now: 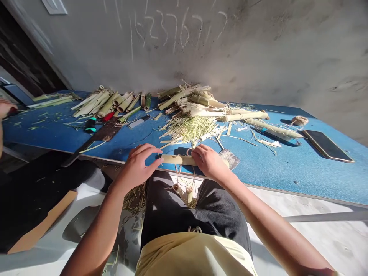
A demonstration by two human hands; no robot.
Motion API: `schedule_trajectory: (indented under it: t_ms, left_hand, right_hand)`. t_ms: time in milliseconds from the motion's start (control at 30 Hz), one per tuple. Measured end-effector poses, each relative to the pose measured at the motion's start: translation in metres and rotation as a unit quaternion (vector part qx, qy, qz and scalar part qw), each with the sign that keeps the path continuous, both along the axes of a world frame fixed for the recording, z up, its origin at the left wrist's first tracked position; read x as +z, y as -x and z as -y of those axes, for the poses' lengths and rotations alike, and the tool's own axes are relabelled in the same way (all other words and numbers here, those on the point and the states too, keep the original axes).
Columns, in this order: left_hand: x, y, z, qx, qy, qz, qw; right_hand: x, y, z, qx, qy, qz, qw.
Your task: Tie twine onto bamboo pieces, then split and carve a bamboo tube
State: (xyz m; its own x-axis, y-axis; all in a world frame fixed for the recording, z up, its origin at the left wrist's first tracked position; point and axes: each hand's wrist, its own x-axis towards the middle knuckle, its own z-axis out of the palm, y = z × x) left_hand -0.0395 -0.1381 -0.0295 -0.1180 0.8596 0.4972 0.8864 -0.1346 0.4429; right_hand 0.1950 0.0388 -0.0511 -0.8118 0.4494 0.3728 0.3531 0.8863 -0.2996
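With the right hand (209, 160) grasping the tube (181, 160) and the left hand (140, 163) touching its end, grip unclear, level support should let the pegs (189, 194) below and between them hang freely.

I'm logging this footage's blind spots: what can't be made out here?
In the head view:
- bamboo tube: the stretch behind the right hand
- cord: any knots, too small to tell
- straw pile: whatever lies beneath, covered by straw
- other person at left: mostly cut off by the left edge
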Motion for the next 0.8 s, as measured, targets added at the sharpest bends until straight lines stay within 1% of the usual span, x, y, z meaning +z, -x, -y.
schedule_trajectory:
  t_ms: [100, 200, 267, 367, 467, 567, 667, 800]
  left_hand:
    - [-0.002, -0.018, -0.006, -0.030, 0.006, -0.002, 1.000]
    - [-0.006, -0.040, -0.021, -0.050, 0.018, -0.010, 0.999]
    - [-0.008, -0.052, -0.034, -0.048, 0.023, -0.015, 0.998]
    - [-0.013, -0.066, -0.054, -0.017, 0.025, -0.028, 0.999]
    - [-0.017, -0.072, -0.071, 0.008, 0.036, -0.003, 0.999]
    - [-0.021, -0.073, -0.082, -0.002, 0.038, 0.033, 0.999]
    - [-0.023, -0.072, -0.085, -0.011, 0.042, 0.039, 0.998]
    - [-0.021, -0.072, -0.083, -0.026, 0.059, 0.060, 0.996]
  right_hand:
    - [-0.001, 0.000, 0.000, 0.001, 0.004, -0.004, 1.000]
    - [-0.002, -0.001, 0.000, 0.003, 0.004, -0.012, 1.000]
    - [-0.002, -0.001, 0.000, 0.009, 0.009, -0.029, 0.999]
    - [0.000, -0.002, 0.002, 0.030, 0.041, -0.062, 0.997]
    - [0.003, -0.005, 0.002, 0.032, 0.086, -0.076, 0.993]
    - [0.006, -0.007, 0.000, 0.007, 0.131, -0.100, 0.986]
    - [0.009, -0.008, -0.001, -0.004, 0.177, -0.125, 0.976]
    - [0.011, -0.008, 0.000, -0.017, 0.229, -0.129, 0.965]
